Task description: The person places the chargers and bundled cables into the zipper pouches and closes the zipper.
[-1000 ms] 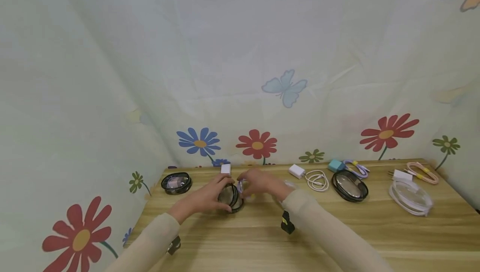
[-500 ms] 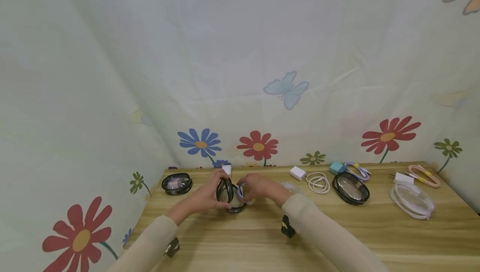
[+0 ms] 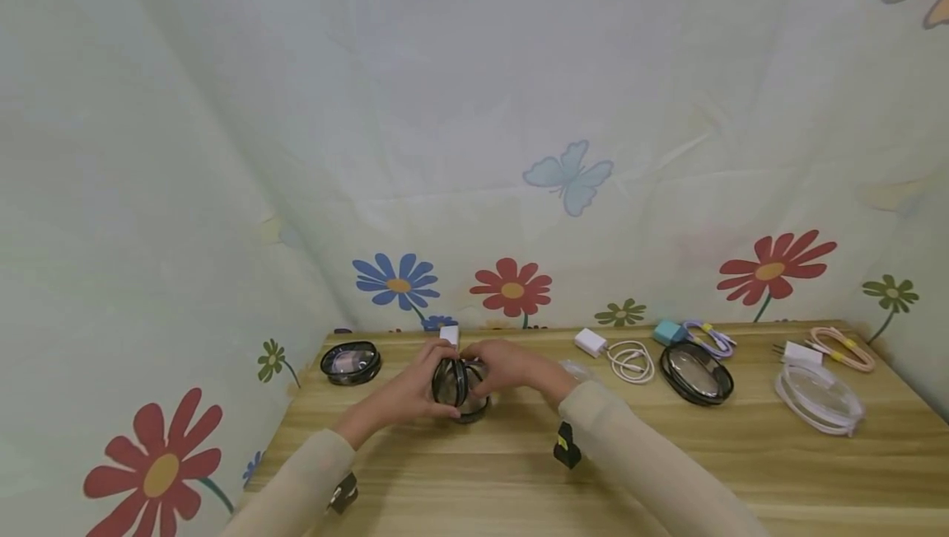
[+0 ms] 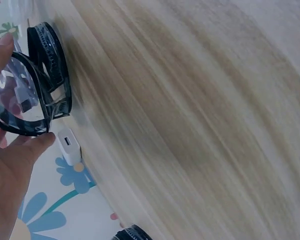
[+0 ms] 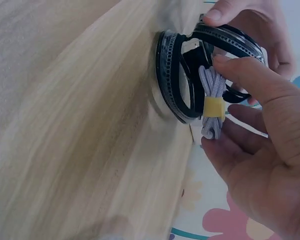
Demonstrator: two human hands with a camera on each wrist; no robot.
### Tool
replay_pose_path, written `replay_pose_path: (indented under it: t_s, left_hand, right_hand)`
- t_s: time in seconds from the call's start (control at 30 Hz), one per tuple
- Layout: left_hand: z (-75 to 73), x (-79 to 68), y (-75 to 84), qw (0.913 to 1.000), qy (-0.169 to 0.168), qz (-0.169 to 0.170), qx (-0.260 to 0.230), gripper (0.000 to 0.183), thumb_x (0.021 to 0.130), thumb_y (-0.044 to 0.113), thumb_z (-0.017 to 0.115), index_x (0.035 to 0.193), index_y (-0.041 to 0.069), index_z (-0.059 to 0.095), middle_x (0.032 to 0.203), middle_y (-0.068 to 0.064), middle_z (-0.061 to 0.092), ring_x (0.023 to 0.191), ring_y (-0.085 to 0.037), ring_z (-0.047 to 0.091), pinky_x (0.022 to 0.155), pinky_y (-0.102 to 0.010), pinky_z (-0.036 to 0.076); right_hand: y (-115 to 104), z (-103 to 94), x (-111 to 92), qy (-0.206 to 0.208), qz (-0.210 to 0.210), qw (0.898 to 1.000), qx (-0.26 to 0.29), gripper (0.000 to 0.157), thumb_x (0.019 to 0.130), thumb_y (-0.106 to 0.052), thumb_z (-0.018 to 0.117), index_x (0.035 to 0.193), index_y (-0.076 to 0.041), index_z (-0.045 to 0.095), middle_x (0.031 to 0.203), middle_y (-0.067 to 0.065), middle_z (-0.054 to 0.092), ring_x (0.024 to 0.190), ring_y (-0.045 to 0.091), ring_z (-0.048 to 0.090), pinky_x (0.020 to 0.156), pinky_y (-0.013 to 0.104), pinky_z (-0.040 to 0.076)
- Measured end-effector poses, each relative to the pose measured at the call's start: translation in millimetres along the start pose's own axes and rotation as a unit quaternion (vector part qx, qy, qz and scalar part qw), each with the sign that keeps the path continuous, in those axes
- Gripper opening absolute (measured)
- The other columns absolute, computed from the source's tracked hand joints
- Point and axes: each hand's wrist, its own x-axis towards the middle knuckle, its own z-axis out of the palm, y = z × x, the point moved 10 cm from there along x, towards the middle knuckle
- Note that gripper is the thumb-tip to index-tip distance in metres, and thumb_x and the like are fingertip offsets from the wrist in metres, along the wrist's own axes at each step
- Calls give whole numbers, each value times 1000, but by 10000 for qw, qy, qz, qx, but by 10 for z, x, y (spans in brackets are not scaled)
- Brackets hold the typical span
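Observation:
My left hand (image 3: 404, 390) grips the raised lid of a round clear pouch with black zip edging (image 5: 170, 75), its thumb and fingers at opposite sides of the rim. The pouch stands unzipped on the table, lid upright. Between thumb and fingers, my right hand (image 3: 514, 366) pinches a folded lilac charging cable (image 5: 214, 82) bound with a yellow tie (image 5: 213, 107). The cable is at the pouch's opening; in the left wrist view, its plug (image 4: 25, 98) shows through the clear lid. How far the bundle reaches inside is hard to tell.
A white charger (image 3: 449, 334) lies just behind the pouch. A filled black-edged pouch (image 3: 351, 362) is at left. To the right are a white charger (image 3: 591, 343) with white cable (image 3: 631, 361), a teal charger (image 3: 669, 333), another black-edged pouch (image 3: 696, 373) and a white-edged pouch (image 3: 819, 399).
The left hand has raised the pouch lid to a more upright stance. My right hand has moved slightly left with the lilac cable, into the pouch's opening.

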Motion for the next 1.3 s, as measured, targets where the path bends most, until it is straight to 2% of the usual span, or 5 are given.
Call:
replay_pose_path:
  t_s: [0.27,0.43,0.63,0.87,1.3]
  left_hand:
    - [21,8,-3,10000,83,20,11,84,73,32,94,138,11,45,150,-14,38,142,-29,44,116,-51,45]
    - [44,-26,-39,10000,35,-86,9,85,75,36,93,140,12,44,153,-17,37,144,-30,43,116,-52,44]
    - [11,-61,-48,9999,82,-103,17,84,76,37,91,141,13,43,154,-19,38,145,-30,43,116,-52,44]
    - [15,-50,-21,9999,162,-14,-12,84,75,40,91,139,13,44,153,-20,39,144,-32,44,115,-54,45]
    - [14,-65,36,9992,320,237,-13,84,74,37,93,138,11,45,152,-20,41,143,-31,44,114,-53,45]
  right_hand:
    - [-50,54,20,24,-113,9999,-14,52,81,-19,84,127,-4,66,112,7,72,89,16,59,77,26,46]
    - [-58,92,21,-57,-33,9999,-121,48,81,-21,85,121,-1,69,103,11,73,78,10,49,70,24,40]
    - [-27,124,20,-113,118,9994,-303,51,82,-24,85,123,-1,69,106,13,75,78,9,49,71,24,41]
    - [-34,129,38,-3,395,9989,-249,43,79,-25,87,115,-7,71,97,1,74,79,8,56,76,24,51]
    - [-91,168,18,90,80,9993,-356,37,80,-26,88,108,-9,71,92,-3,71,78,5,55,76,21,50]
